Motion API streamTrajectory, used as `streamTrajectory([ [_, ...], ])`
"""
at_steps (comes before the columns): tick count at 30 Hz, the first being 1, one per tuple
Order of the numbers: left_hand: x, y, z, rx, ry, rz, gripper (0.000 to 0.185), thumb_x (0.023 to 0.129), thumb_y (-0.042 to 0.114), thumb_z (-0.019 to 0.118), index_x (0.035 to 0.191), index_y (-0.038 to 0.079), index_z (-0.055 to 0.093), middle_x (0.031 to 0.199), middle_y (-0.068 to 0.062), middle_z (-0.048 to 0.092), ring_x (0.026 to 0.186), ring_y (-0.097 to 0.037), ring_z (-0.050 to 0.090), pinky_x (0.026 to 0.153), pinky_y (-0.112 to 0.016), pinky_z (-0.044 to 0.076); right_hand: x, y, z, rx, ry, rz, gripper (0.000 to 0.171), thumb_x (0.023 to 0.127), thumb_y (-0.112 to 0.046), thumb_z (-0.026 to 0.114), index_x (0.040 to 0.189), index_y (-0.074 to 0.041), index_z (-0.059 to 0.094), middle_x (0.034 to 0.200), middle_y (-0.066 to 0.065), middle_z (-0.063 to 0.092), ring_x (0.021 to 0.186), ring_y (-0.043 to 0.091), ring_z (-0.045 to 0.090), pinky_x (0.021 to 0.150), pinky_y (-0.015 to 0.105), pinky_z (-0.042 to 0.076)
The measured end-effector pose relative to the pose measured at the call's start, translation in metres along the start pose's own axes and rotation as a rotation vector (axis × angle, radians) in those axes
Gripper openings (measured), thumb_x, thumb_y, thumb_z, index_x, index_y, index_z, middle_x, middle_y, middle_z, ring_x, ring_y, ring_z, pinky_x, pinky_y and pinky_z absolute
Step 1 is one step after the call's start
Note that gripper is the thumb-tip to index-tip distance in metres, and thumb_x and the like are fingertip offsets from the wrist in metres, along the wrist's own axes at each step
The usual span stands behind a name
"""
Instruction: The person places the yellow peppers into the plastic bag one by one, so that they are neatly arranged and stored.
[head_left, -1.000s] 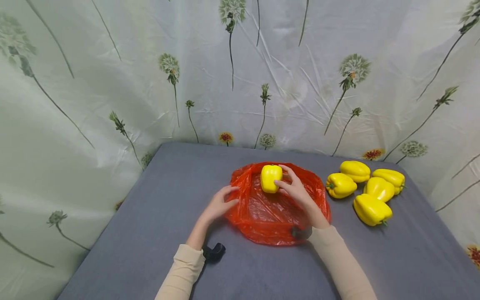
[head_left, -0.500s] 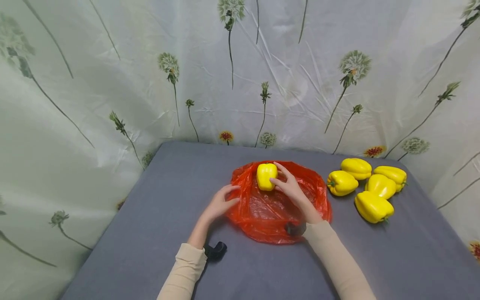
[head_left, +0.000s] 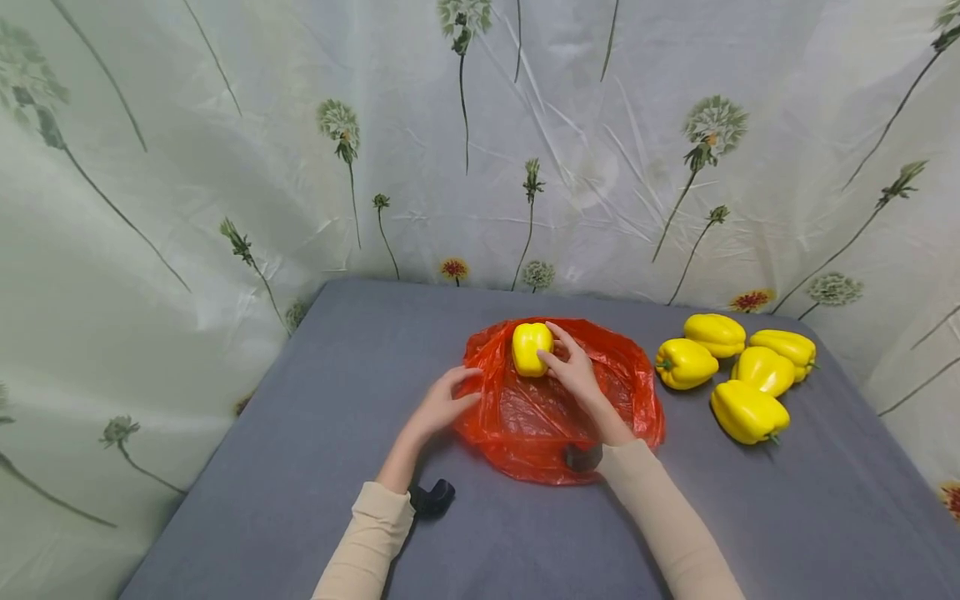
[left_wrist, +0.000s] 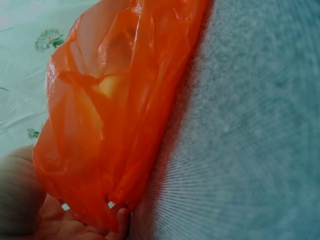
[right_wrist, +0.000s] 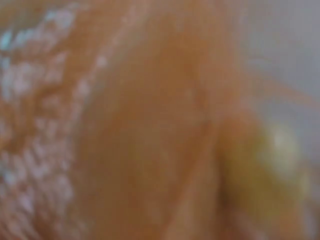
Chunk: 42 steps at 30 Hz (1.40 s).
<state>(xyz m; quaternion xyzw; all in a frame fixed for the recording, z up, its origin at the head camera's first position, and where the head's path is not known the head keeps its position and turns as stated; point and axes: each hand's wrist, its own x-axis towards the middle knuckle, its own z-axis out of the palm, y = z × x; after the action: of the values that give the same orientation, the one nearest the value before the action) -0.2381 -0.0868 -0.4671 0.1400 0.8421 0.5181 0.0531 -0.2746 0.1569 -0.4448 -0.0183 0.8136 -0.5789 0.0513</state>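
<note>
Overhead, the right hand (head_left: 573,371) curls its fingers around a yellow bell pepper (head_left: 531,348) over the red plastic bag (head_left: 555,417). Left of it, the left hand (head_left: 444,402) pinches the bag's edge. Four more peppers (head_left: 738,367) lie well to the right.

Closer, the left wrist view shows fingers (left_wrist: 75,227) gripping the bag (left_wrist: 115,110) on grey cloth (left_wrist: 240,140).

Blurred orange film fills the right wrist view.

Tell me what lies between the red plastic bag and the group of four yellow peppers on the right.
Only bare grey table cloth lies between the red plastic bag and the four yellow peppers; the head view shows this.
</note>
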Motion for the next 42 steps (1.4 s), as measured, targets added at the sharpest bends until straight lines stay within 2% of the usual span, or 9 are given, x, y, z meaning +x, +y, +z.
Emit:
streamTrajectory([
  [5, 0.000, 0.000, 0.000, 0.003, -0.004, -0.007, 0.042, 0.089, 0.017, 0.060, 0.129, 0.009, 0.055, 0.144, -0.020, 0.042, 0.136, -0.038, 0.036, 0.111, -0.055, 0.031, -0.001, 0.001, 0.001, -0.089, 0.011, -0.015, 0.060, 0.094, -0.025, 0.055, 0.148, -0.022, 0.027, 0.143, 0.018, 0.040, 0.124, 0.035, 0.049, 0.094, 0.045, 0.051],
  [10, -0.002, 0.000, 0.001, 0.000, -0.010, -0.019, 0.042, 0.089, 0.018, 0.060, 0.130, 0.010, 0.055, 0.145, -0.019, 0.042, 0.137, -0.037, 0.036, 0.111, -0.056, 0.030, -0.003, 0.004, 0.000, -0.133, -0.028, -0.053, 0.070, 0.091, -0.023, 0.060, 0.149, -0.020, 0.022, 0.144, 0.020, 0.039, 0.124, 0.038, 0.049, 0.101, 0.050, 0.045],
  [14, -0.001, -0.002, 0.001, 0.007, -0.005, -0.005, 0.041, 0.089, 0.017, 0.060, 0.129, 0.009, 0.055, 0.144, -0.019, 0.043, 0.136, -0.038, 0.037, 0.111, -0.056, 0.030, -0.004, 0.004, 0.002, -0.105, -0.048, -0.083, 0.073, 0.090, -0.019, 0.062, 0.150, -0.020, 0.020, 0.143, 0.020, 0.038, 0.126, 0.039, 0.048, 0.105, 0.050, 0.042],
  [22, -0.002, -0.003, -0.001, 0.001, 0.001, -0.006, 0.041, 0.089, 0.017, 0.060, 0.129, 0.008, 0.055, 0.145, -0.020, 0.041, 0.136, -0.038, 0.036, 0.111, -0.056, 0.030, 0.001, 0.006, 0.008, -0.112, -0.031, -0.146, 0.074, 0.089, -0.017, 0.063, 0.150, -0.017, 0.022, 0.141, 0.021, 0.040, 0.124, 0.038, 0.051, 0.102, 0.049, 0.044],
  [32, -0.002, -0.001, 0.000, 0.027, -0.009, 0.007, 0.042, 0.088, 0.015, 0.061, 0.129, 0.007, 0.055, 0.144, -0.021, 0.042, 0.135, -0.039, 0.037, 0.110, -0.056, 0.031, -0.002, 0.006, 0.011, -0.099, -0.022, -0.164, 0.075, 0.089, -0.016, 0.064, 0.150, -0.013, 0.020, 0.141, 0.022, 0.039, 0.126, 0.039, 0.048, 0.102, 0.049, 0.044],
  [42, 0.000, 0.000, 0.000, 0.014, -0.007, -0.001, 0.043, 0.089, 0.019, 0.061, 0.130, 0.009, 0.054, 0.144, -0.018, 0.043, 0.135, -0.037, 0.039, 0.109, -0.055, 0.033, -0.002, 0.009, 0.006, -0.094, -0.050, -0.148, 0.079, 0.088, -0.019, 0.064, 0.151, -0.016, 0.016, 0.143, 0.022, 0.036, 0.126, 0.039, 0.047, 0.103, 0.050, 0.043],
])
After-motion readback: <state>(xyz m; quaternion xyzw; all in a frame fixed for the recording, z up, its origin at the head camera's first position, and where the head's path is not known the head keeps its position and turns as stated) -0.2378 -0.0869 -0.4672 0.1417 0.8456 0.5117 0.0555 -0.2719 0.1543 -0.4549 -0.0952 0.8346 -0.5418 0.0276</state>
